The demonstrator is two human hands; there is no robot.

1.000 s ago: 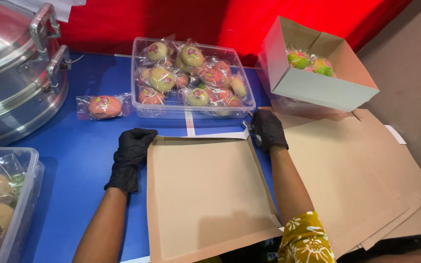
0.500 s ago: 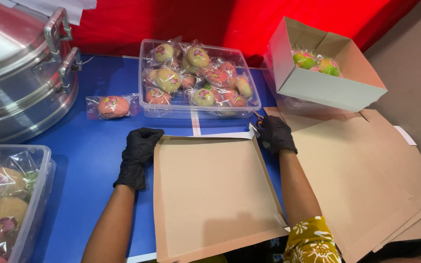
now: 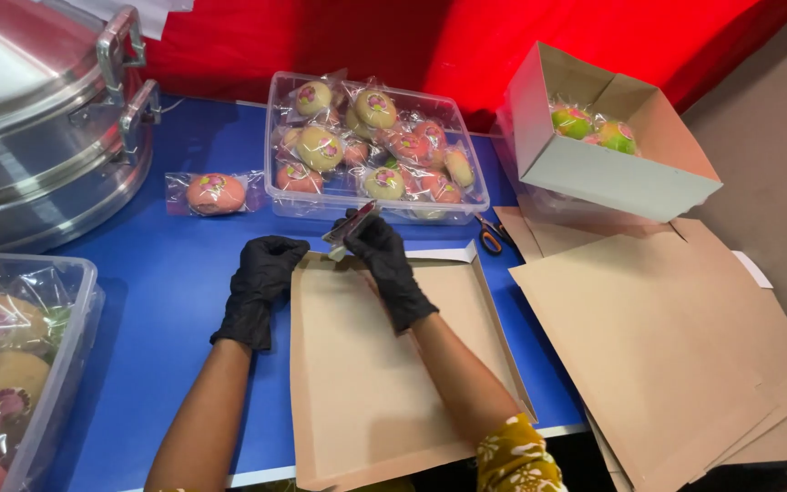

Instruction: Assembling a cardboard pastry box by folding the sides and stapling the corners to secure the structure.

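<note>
The flat cardboard box (image 3: 384, 364) lies at the blue table's (image 3: 166, 273) near edge, its side walls up but the far wall not yet fixed. The left hand (image 3: 261, 282) curls against the far left corner — the right hand (image 3: 380, 255) pinches a small stapler (image 3: 348, 225) there. One finished box (image 3: 608, 137) stands loaded at the far right — flat blanks (image 3: 667, 337) wait beside it.

Left hand (image 3: 261, 282), black-gloved, presses the left wall of a flat cardboard box tray (image 3: 384, 383) near the blue table's (image 3: 166, 273) front edge, while the gloved right hand (image 3: 384, 260) pinches a small shiny strip (image 3: 348, 223) at its far-left corner, just before the clear tub of wrapped buns (image 3: 375, 150).
</note>
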